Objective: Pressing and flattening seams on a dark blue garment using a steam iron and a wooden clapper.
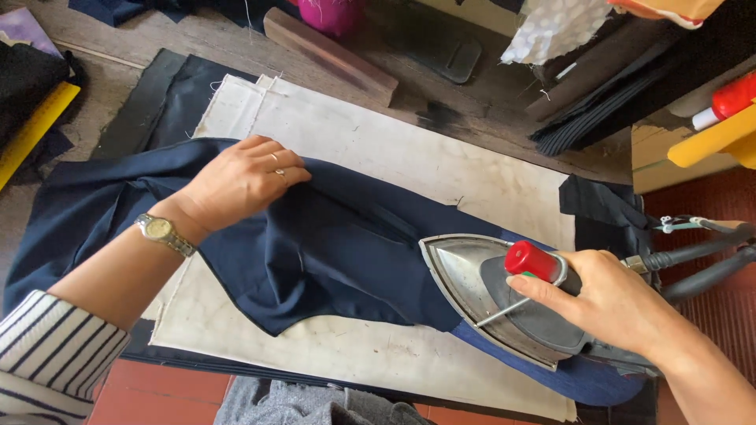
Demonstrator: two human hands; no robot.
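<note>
Pressing in progress: the right hand [618, 303] grips the handle of a steel-soled steam iron [492, 295] resting on navy cloth [331, 252] at the right, while the left hand [240, 177] lies flat, pinning a fold farther left. The soft, creased cloth covers a stained cream pressing pad [394, 149]; smoothing it likely comes next.

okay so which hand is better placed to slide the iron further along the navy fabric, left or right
Probably the right. The right hand grips the handle of the iron, which sits on the navy fabric. The left hand lies flat on the cloth, away from the iron, holding it down.
</note>
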